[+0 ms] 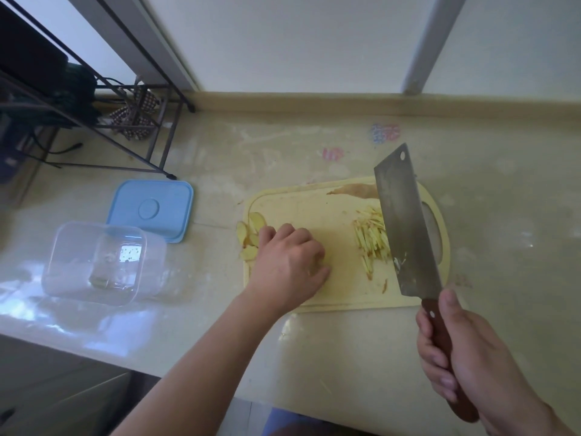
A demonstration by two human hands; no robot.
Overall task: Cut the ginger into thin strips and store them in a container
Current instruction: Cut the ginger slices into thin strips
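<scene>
The ginger lies on the cutting board (pixel 314 212) in two lots. A heap of thin ginger strips (pixel 371 237) sits on the right part of the board, just beside the blade of the cleaver (pixel 405 221). A few flat ginger slices (pixel 251 236) lie at the board's left edge, some hanging over onto the counter (pixel 345 357). A brownish scrap of peel (pixel 355 191) rests near the board's far edge, partly behind the blade.

The left hand (pixel 289 262) rests palm down on the board with its fingers curled under, knuckles up, touching the slices on its left side. Something pale shows under the fingertips, but whether they pinch a piece of ginger cannot be told. The right hand (pixel 465 360) is wrapped around the cleaver's dark wooden handle, thumb along the top, with the blade raised and angled over the board's right end. A few bits of ginger cling to the blade near its heel.

On the counter, well to the left of the board, stands a clear plastic container (pixel 94 262), open. Its blue lid (pixel 152 209) lies flat just behind it. Farther back on the left stands a dark metal rack (pixel 135 121) with a patterned cloth (pixel 135 118) tucked under it.
</scene>
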